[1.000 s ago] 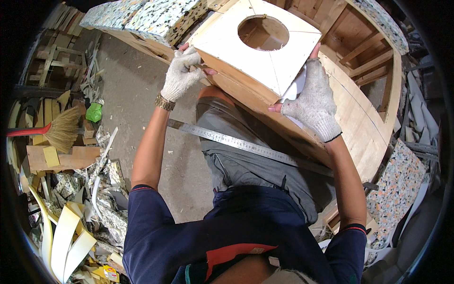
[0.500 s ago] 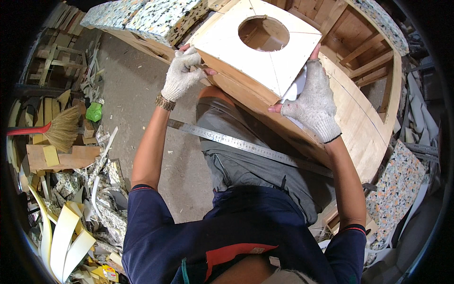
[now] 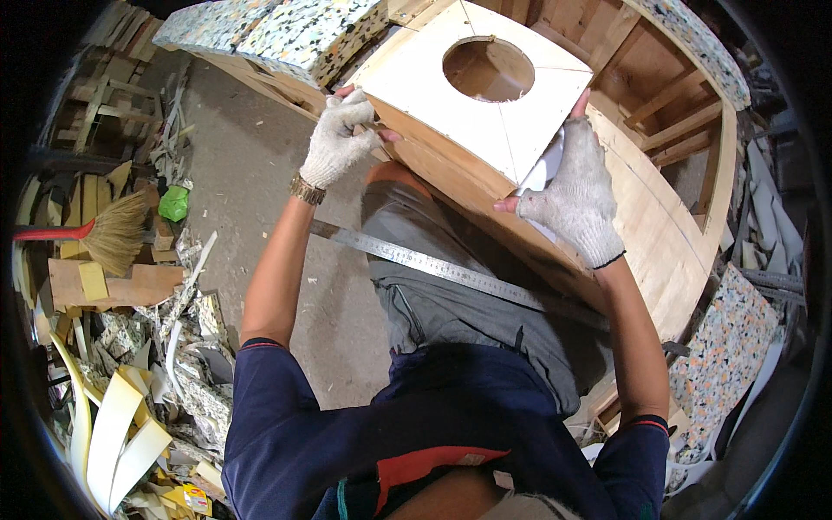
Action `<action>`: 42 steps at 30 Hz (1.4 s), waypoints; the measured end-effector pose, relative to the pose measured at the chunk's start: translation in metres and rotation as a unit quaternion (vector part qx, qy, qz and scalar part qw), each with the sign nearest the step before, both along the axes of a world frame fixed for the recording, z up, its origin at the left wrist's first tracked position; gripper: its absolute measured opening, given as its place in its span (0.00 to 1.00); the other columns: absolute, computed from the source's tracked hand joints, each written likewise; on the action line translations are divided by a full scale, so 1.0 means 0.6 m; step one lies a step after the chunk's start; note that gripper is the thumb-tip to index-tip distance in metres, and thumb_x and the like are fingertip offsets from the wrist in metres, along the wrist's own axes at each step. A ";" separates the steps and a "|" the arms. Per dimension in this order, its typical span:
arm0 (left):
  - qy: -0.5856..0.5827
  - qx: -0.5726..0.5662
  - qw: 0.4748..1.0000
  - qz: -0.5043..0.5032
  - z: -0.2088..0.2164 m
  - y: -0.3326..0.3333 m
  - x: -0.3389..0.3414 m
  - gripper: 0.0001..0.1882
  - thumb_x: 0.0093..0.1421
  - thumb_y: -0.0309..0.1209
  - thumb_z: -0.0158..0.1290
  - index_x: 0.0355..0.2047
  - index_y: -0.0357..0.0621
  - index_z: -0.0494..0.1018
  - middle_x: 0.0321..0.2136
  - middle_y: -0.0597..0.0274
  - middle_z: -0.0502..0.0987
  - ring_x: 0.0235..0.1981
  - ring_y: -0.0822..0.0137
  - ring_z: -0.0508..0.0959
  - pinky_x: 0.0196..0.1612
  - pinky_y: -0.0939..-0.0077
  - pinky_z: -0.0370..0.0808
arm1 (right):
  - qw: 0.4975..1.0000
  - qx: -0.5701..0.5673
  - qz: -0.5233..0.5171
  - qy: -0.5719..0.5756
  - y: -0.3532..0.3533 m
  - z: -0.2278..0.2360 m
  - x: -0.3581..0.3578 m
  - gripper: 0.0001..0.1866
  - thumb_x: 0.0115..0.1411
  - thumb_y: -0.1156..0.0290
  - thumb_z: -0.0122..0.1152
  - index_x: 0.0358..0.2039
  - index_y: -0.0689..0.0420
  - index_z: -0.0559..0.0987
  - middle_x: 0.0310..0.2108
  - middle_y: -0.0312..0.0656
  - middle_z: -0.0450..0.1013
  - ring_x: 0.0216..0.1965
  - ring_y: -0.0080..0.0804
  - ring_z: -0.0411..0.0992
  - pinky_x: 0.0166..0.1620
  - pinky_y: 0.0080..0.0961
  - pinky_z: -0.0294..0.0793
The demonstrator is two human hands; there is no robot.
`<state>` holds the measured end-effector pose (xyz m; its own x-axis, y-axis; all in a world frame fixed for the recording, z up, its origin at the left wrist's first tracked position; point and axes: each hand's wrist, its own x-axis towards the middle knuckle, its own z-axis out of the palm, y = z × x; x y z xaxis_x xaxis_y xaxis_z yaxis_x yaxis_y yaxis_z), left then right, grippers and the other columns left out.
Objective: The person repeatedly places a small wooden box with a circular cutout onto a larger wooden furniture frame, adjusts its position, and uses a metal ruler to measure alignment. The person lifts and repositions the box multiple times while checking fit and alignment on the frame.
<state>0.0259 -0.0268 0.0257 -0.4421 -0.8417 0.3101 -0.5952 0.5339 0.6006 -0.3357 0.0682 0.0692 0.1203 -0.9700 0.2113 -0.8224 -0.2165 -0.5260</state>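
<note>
A wooden box [image 3: 446, 104] with a pale top panel and a round hole cut through it rests on the large plywood frame. Pencil lines cross its top toward the hole. My left hand [image 3: 334, 139], in a fingerless white knit glove, grips the box's left corner, thumb on the front side. At the opposite corner my right hand [image 3: 574, 191], gloved likewise, holds the box with its thumb at the front edge and fingers along the right side. Something white and smooth [image 3: 544, 169] shows beneath the box by my right palm. A long steel ruler [image 3: 451, 276] lies across my thigh.
The curved plywood frame [image 3: 646, 208] with open ribs reaches to the right. Speckled foam blocks [image 3: 303, 35] top its far left part. A speckled foam sheet [image 3: 726, 347] leans at lower right. Foam and wood scraps [image 3: 130, 416] and a red-handled broom [image 3: 117, 234] lie left.
The box has shifted very slightly down and right in view, with both hands staying on its corners. The ruler has barely moved.
</note>
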 end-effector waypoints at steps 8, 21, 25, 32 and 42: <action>0.008 -0.036 0.999 0.000 -0.016 -0.009 0.014 0.14 0.50 0.30 0.74 0.33 0.41 0.80 0.31 0.67 0.72 0.50 0.63 0.71 0.68 0.59 0.62 | 1.000 0.016 0.007 0.000 -0.004 0.008 0.005 0.98 0.25 0.41 0.92 0.79 0.66 0.27 0.77 0.63 0.53 0.76 0.59 0.57 0.79 0.58 0.45; 0.023 -0.029 0.999 0.012 -0.003 0.003 -0.006 0.16 0.50 0.31 0.74 0.30 0.40 0.76 0.29 0.68 0.70 0.49 0.62 0.71 0.67 0.59 0.62 | 1.000 0.012 0.007 -0.012 -0.002 0.012 0.005 0.98 0.24 0.41 0.93 0.79 0.66 0.28 0.75 0.64 0.57 0.76 0.60 0.58 0.79 0.59 0.46; 0.043 -0.041 0.998 0.025 -0.003 0.008 -0.012 0.16 0.50 0.30 0.72 0.29 0.40 0.74 0.28 0.67 0.69 0.46 0.62 0.71 0.68 0.60 0.60 | 0.999 0.037 0.008 -0.007 -0.002 0.014 0.002 0.98 0.24 0.42 0.93 0.79 0.67 0.29 0.76 0.64 0.55 0.76 0.59 0.57 0.79 0.58 0.44; 0.027 -0.016 0.999 0.022 -0.007 -0.002 -0.006 0.22 0.48 0.38 0.78 0.35 0.41 0.79 0.37 0.63 0.75 0.52 0.58 0.72 0.71 0.58 0.61 | 0.999 -0.007 0.002 -0.051 0.006 -0.005 -0.008 0.94 0.26 0.49 0.94 0.81 0.61 0.33 0.77 0.64 0.55 0.78 0.60 0.52 0.80 0.42 0.48; -0.065 -0.067 0.989 0.116 0.032 0.091 -0.010 0.61 0.46 0.61 0.76 0.76 0.55 0.62 0.76 0.53 0.64 0.79 0.53 0.59 0.80 0.47 0.50 | 0.977 0.126 0.064 -0.159 -0.067 0.034 -0.134 0.60 0.58 0.64 0.79 0.81 0.58 0.47 0.69 0.65 0.65 0.60 0.50 0.74 0.59 0.39 0.77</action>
